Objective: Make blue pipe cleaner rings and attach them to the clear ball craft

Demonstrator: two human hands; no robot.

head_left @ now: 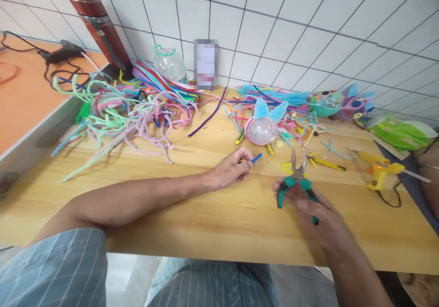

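Being pinched in the left hand [235, 167] is a short blue pipe cleaner [257, 158], while spread-jawed pliers [298, 174] are being gripped by the right hand [324, 220].

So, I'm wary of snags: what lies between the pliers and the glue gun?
In the head view, a slim yellow tool with a dark end lies between the pliers, in the right hand, and the glue gun.
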